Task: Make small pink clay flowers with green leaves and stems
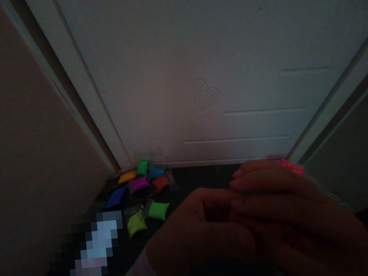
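Observation:
My left hand (196,232) and my right hand (301,205) come together at the lower right of the head view. The left fingers are curled, and the right fingers lie bent over them. Whatever is between the palms is hidden, and the picture is very dark there. Left of my hands lie small clear packets of coloured soft material, like modelling clay: a green packet (158,210) and a yellow-green packet (136,223) are nearest. Behind the right fingers a bright pink lump or packet (291,167) shows in part.
More packets lie on the dark surface (197,178) at the back left, among them a purple packet (139,184) and a blue packet (116,197). A pixelated bright oblong (94,255) sits at lower left. A white panel (171,70) with embossed hearts rises behind.

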A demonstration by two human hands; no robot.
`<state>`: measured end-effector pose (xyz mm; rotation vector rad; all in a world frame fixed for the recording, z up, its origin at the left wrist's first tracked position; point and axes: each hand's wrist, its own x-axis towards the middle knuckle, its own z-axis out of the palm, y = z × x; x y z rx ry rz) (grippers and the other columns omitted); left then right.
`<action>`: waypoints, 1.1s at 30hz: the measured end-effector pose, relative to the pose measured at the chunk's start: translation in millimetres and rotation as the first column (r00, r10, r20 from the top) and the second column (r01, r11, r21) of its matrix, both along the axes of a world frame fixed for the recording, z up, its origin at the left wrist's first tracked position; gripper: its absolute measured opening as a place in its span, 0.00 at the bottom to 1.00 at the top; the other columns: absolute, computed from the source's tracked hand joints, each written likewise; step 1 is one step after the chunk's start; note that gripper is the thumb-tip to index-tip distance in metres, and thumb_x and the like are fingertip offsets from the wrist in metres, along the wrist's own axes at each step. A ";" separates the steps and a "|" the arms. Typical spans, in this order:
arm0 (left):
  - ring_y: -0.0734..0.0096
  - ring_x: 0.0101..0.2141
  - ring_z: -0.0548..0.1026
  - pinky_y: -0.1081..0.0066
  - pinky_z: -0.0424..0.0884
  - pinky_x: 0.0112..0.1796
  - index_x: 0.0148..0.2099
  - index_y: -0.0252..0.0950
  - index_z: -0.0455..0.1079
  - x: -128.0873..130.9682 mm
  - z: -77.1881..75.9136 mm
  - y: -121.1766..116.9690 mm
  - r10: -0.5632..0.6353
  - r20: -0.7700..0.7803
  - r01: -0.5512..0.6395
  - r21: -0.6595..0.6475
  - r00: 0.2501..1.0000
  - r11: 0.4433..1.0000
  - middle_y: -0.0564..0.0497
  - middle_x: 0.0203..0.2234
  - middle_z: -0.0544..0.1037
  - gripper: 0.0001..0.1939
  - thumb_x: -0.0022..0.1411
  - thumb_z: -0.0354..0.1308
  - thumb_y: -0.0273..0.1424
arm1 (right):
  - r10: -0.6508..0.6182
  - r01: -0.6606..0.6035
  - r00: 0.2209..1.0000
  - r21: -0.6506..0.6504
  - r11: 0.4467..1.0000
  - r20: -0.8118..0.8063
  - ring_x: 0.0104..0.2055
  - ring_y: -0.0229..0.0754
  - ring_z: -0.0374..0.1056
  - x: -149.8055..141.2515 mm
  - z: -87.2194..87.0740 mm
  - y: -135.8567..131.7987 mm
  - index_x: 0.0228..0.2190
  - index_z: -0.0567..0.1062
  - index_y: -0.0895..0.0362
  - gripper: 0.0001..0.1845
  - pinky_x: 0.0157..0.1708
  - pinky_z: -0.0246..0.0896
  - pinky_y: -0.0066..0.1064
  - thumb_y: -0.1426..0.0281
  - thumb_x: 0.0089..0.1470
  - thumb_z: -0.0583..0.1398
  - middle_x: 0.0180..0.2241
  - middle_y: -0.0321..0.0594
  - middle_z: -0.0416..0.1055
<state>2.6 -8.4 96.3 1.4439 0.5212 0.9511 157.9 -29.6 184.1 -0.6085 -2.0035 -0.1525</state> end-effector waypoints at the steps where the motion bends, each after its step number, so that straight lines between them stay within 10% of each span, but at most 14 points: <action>1: 0.64 0.34 0.76 0.71 0.71 0.32 0.39 0.37 0.72 -1.2 15.6 -1.3 -0.103 0.064 0.107 -0.063 0.993 0.992 0.56 0.29 0.76 0.26 0.44 0.55 0.51 | -0.034 0.034 0.999 -0.002 0.999 0.001 0.38 0.39 0.68 0.1 -1.6 -0.4 0.32 0.74 0.54 0.07 0.33 0.69 0.27 0.70 0.49 0.57 0.34 0.39 0.72; 6: 0.74 0.33 0.73 0.78 0.67 0.35 0.36 0.37 0.72 -2.4 71.0 -10.2 -0.060 0.139 0.082 -0.156 0.988 0.984 0.55 0.29 0.75 0.12 0.47 0.63 0.34 | -0.151 0.145 0.987 0.091 0.985 0.061 0.39 0.40 0.67 -0.9 -6.8 -1.2 0.35 0.73 0.55 0.09 0.35 0.68 0.29 0.72 0.48 0.58 0.34 0.40 0.72; 33: 0.78 0.29 0.69 0.77 0.64 0.32 0.39 0.40 0.71 -2.2 68.2 -15.0 -0.032 -0.027 0.026 -0.180 0.999 0.983 0.57 0.28 0.73 0.15 0.46 0.63 0.33 | -0.073 0.071 0.987 0.019 0.997 0.145 0.43 0.37 0.63 1.4 -6.4 1.9 0.36 0.73 0.57 0.10 0.42 0.63 0.25 0.70 0.52 0.55 0.36 0.37 0.73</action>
